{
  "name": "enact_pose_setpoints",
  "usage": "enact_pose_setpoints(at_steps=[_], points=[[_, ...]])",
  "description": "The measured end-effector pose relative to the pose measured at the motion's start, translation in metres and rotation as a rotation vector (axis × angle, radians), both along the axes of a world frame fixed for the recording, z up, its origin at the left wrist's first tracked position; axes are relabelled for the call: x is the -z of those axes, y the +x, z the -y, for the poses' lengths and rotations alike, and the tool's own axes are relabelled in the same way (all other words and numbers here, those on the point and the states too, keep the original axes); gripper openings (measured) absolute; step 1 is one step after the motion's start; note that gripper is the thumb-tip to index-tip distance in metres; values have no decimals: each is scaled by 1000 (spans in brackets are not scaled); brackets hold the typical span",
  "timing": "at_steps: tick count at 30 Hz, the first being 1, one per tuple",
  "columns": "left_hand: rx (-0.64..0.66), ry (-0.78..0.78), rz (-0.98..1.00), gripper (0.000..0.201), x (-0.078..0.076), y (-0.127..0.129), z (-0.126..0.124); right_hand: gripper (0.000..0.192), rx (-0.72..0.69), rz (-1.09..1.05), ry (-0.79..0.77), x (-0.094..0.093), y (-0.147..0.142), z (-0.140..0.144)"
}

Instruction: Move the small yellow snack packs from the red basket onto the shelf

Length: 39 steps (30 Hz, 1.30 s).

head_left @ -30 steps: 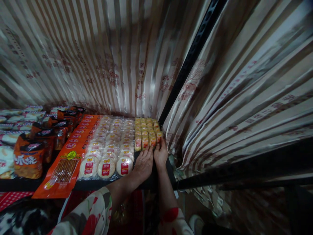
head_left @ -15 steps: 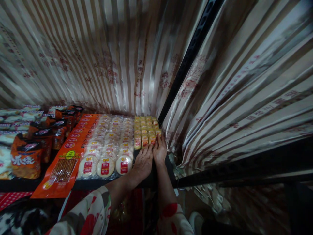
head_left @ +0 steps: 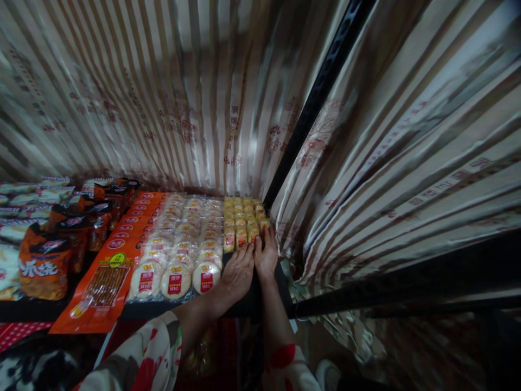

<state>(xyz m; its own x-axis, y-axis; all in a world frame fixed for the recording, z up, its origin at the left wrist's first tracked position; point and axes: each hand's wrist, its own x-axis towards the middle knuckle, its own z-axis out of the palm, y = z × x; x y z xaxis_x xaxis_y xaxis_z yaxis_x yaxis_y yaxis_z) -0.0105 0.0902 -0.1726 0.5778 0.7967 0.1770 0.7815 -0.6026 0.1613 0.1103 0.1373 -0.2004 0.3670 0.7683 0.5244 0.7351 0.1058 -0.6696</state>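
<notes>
Small yellow snack packets [head_left: 240, 218] stand in tight rows at the right end of a black shelf. My left hand [head_left: 239, 270] reaches in with its fingers stretched out, the tips against the front of the nearest packets. Beside it, my right hand [head_left: 266, 254] has its fingers extended against the front right corner packet, which they partly hide. Neither hand is wrapped round a packet. Just left of my left hand lie rows of clear-wrapped round white rice crackers [head_left: 176, 279] with red labels.
Further left are orange bags of stick snacks [head_left: 106, 282], orange-black snack bags [head_left: 44, 266] and white bags [head_left: 8, 266]. A black metal post [head_left: 311, 108] rises at the shelf's back right corner. Striped sheeting [head_left: 195, 81] hangs behind and to the right.
The view has shifted very slightly. Both hands stay at the front of the yellow packets, and the packets show no clear movement.
</notes>
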Motion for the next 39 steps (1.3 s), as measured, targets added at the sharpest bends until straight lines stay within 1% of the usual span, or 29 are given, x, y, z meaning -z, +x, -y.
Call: enact_pose_setpoints(at_steps=[7,11,15,19,22,25,28,31,33,36,39], points=[[43,37,99,47,0,-4,0,56,-5,-10,1,0,0,-1],[30,57,144,45,-1,-6,0,58,-5,-5,5,-1,-2,-1],[23,60,151,46,2,-7,-2,61,-2,4,-12,1,-3,-2],[16,70,157,47,4,-7,-2,58,8,3,-34,3,-4,-3],[13,64,180,44,-5,-10,-2,57,25,11,-28,1,-6,-1],[4,67,235,37,-26,-14,-8,60,38,24,-17,-3,-10,0],[-54,103,293,37,-48,-16,-24,61,33,72,-8,-7,-14,-2],[-170,92,274,41,-59,-15,-49,63,64,141,-27,-10,-17,-7],[-195,60,237,46,-61,-13,-68,64,93,184,-46,-13,-18,-11],[-159,40,191,51,-57,-9,-96,64,113,235,-61,-18,-20,-17],[-149,34,166,51,-53,-4,-118,63,134,265,-77,-20,-22,-21]])
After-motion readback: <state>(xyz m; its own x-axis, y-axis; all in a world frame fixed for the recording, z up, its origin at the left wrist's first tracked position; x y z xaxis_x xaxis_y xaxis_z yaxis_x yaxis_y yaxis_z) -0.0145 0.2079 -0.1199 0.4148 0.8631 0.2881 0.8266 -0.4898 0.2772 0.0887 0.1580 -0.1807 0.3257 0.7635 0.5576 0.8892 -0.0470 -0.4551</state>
